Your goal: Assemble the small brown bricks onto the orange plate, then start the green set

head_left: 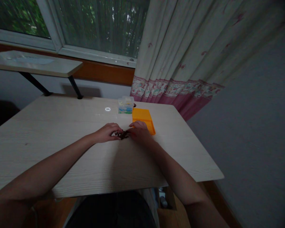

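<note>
Near the middle of the table, my left hand (108, 132) is closed around one side of a small dark brown, knobbly object (122, 135). A bit of white shows beside my left fingers. From the other side comes my right hand (140, 130), its fingers bent together against the right end of this object. What sits between the right fingertips is hidden. Both hands are close together, low over the tabletop. Just behind my right hand lies an orange tray (143, 114), partly covered by that hand.
A clear plastic box (126, 105) with coloured contents stands behind the hands, left of the tray. At the back left, a raised shelf (35, 65) rests on black legs. The pale wooden table (85, 171) meets a window and a curtain (171, 63) at the back.
</note>
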